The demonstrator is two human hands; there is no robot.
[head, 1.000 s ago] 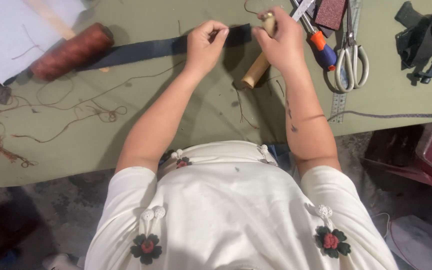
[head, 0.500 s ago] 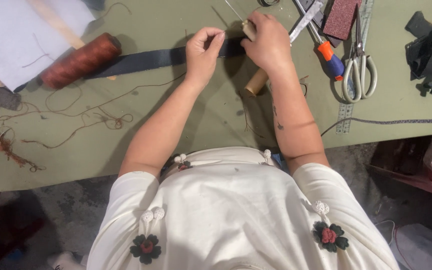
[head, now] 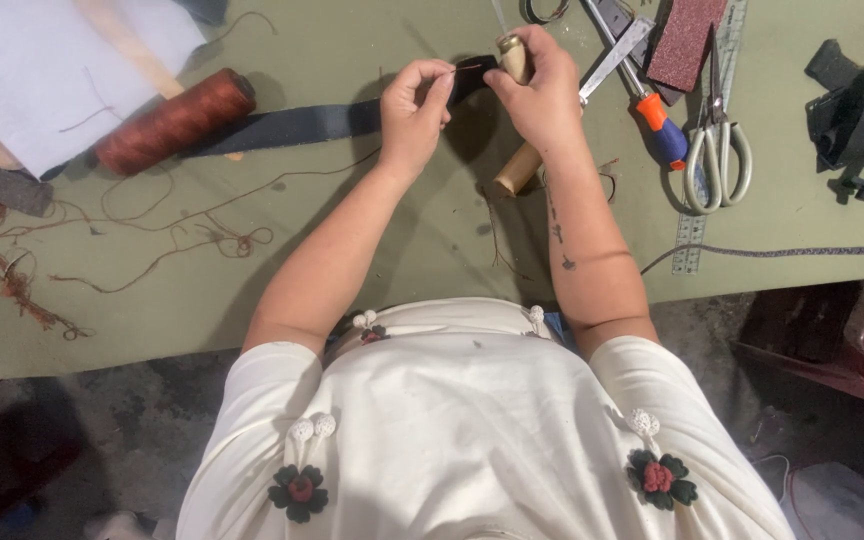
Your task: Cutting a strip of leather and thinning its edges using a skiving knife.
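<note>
Your left hand pinches the strap end; strap runs leftward along the surface. Your right hand, just beside, grips the wooden-handled awl.

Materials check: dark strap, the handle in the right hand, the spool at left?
Dark strap: looks like leather or heavy webbing, matte and flat; the picture leaves it open.
Tool handle in the right hand: probably wood, pale tan, smooth and rounded.
Spool: wound thread, rust-brown, fine ridges with a slight sheen.
The left hand pinches the strap's end.
</note>
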